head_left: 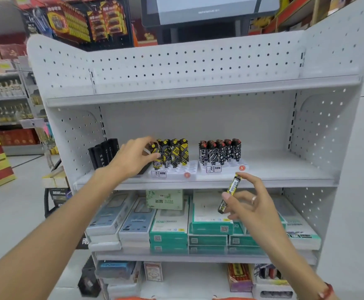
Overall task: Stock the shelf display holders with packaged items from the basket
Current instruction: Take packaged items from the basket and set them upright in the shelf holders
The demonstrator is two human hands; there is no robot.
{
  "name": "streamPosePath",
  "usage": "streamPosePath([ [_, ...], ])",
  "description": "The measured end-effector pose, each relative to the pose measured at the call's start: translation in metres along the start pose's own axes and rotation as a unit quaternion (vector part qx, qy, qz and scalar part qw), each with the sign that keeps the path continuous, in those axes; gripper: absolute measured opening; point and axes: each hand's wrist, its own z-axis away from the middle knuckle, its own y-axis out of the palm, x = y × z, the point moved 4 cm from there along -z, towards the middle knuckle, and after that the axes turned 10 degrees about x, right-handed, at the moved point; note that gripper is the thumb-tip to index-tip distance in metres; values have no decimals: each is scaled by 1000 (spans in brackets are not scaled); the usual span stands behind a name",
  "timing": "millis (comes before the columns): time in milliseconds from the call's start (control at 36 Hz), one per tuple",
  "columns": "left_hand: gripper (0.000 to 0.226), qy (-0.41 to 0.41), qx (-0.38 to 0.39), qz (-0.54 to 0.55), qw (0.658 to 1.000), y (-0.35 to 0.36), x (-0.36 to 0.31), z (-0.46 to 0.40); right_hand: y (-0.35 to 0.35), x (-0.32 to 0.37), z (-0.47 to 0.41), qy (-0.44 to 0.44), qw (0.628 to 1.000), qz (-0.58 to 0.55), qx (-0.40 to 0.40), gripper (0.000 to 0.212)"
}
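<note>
1. Filling the frame is a white shelf; two holders sit at its centre, the left holder yellow-stocked, the right holder black-and-white.
2. A yellow lighter in the left holder's row is pinched by the left hand; it should be seated upright in its slot.
3. A second lighter, tilted at centre right, is pinched end to end by the right hand; it belongs with the yellow row.
4. No basket is clearly seen.

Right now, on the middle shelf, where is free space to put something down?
The middle shelf is bare right of the red-topped lighters' holder, up to the perforated side panel. It is crowded to the left: black lighters, left hand, yellow lighters. Both holders have open front slots.
</note>
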Motion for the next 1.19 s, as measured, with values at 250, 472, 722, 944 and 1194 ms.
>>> streamPosePath([
  [250,35,-79,-55,129,987,8,11,-5,4,-10,-2,2,1000,20,-2,48],
  [472,34,-60,45,46,996,-7,9,-13,4,-13,-2,7,999,37,-7,48],
  [722,39,-84,-5,-44,995,-1,8,-11,-4,-18,1,2,999,46,-15,48],
  [944,65,-69,-42,-32,996,-13,3,-8,-5,-9,-6,14,1000,19,8,46],
  [1194,52,98,151,-94,979,6,-7,-24,14,71,-87,-113,945,305,41,50],
])
